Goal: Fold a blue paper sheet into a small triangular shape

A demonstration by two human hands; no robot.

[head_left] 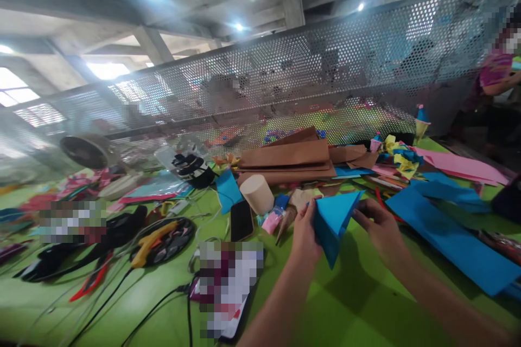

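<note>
We see our 2 hands raised over the green table (358,303), both pinched on a folded blue paper cone (334,222) that points down toward 6 o'clock. The left hand (306,230) grips the cone's left edge with thumb and fingers closed on it; the right hand (376,223) nips the upper right corner at 3 o'clock of the cone. Just beyond the left hand, at 10 o'clock, a black phone (241,220) lies flat beside a tan cylinder (257,194). At 3 o'clock of the hands a long blue sheet (451,238) lies on the table. Farther, at 12 o'clock, brown paper sheets (287,158) are stacked, and behind them a perforated metal screen (309,76) runs across
</note>
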